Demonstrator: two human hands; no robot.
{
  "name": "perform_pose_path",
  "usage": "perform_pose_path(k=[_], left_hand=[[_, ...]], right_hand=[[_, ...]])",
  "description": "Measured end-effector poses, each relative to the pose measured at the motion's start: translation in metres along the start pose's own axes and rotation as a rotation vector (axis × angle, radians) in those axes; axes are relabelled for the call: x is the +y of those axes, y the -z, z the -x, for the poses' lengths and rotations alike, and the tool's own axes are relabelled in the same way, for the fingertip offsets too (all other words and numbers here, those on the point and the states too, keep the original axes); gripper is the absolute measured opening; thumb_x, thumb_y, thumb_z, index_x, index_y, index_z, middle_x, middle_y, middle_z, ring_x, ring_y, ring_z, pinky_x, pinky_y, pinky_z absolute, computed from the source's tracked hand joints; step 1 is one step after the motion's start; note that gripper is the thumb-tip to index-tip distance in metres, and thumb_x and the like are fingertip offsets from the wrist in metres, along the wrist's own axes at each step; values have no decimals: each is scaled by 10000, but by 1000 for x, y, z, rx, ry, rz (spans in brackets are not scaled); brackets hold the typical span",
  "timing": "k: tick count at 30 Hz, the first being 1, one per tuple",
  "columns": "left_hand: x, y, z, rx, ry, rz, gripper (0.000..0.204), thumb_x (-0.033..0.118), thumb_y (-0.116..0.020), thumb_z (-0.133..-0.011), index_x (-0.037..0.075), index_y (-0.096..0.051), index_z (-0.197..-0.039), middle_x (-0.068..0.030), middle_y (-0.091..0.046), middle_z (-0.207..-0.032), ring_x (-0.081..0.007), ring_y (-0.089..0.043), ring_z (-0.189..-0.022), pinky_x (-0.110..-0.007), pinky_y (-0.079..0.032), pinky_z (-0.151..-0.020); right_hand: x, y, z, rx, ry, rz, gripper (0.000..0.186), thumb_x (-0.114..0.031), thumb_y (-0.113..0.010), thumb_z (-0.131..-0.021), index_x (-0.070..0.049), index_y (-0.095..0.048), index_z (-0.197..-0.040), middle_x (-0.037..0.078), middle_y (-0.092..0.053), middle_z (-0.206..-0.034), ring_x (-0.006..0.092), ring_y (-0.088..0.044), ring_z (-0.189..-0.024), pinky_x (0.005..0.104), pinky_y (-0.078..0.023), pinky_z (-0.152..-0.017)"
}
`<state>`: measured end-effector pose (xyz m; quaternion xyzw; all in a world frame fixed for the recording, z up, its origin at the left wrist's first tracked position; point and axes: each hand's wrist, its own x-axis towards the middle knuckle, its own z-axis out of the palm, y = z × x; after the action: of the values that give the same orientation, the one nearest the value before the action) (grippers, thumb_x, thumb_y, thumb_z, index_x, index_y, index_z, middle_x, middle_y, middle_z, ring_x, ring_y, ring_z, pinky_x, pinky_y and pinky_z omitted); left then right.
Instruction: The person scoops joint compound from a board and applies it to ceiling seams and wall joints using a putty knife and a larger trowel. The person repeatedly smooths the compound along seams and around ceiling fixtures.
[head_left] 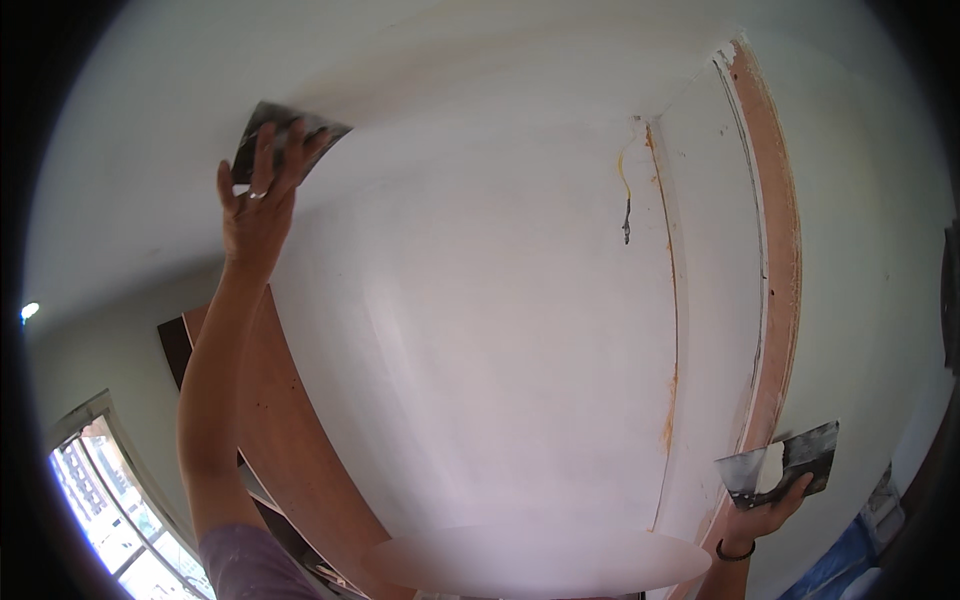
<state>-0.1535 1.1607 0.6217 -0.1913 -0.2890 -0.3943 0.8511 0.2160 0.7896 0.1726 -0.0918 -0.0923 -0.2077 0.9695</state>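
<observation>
High at the upper left, my left hand grips a dark, flat scraper blade against or very close to the white ceiling; its fingers lie over the blade and one wears a ring. At the lower right, my right hand holds a wide metal putty knife with white paste on it, in front of the wooden trim at the right. A dark band is round that wrist.
A tall wooden panel and a bright window are at the left. Ahead, a white wall has dangling wires and a rust-coloured vertical line. A wooden trim runs down the right. A blurred pale shape crosses the bottom.
</observation>
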Motion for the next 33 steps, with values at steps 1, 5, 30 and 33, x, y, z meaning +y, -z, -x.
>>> perform_pose_path(k=[1,5,30,33], left_hand=[[-6,-13,18,-8,12,-17,889,360,-695,-826,485,-268,-1595,139,-304,-1624,-164,-293,-1507,-601,-140,-1201],[-9,0,57,-153,35,142,888,262,-726,-842,433,-295,-1600,99,-335,-1628,-183,-317,-1493,-593,-141,-1189],[107,164,-263,350,143,89,700,532,-657,-808,462,-481,-1482,178,-416,-1521,-117,-294,-1503,-631,-121,-1240],[93,133,-221,288,88,127,779,557,-680,-781,458,-436,-1513,170,-342,-1568,-130,-262,-1516,-630,-120,-1242]], right_hand=[[0,-1,0,0,-7,-7,610,-409,-491,-1068,46,-371,-1455,158,-421,-1503,264,-466,-1366,445,-427,-1141],[-1,27,-9,-154,98,204,605,-402,-481,-1072,50,-363,-1457,172,-430,-1488,273,-487,-1349,455,-453,-1121],[8,26,0,-222,164,237,528,-382,-442,-1089,59,-383,-1372,185,-516,-1335,260,-569,-1199,423,-500,-1034],[7,34,-3,-256,131,212,559,-392,-448,-1084,83,-389,-1372,199,-505,-1355,264,-554,-1227,429,-488,-1051]])
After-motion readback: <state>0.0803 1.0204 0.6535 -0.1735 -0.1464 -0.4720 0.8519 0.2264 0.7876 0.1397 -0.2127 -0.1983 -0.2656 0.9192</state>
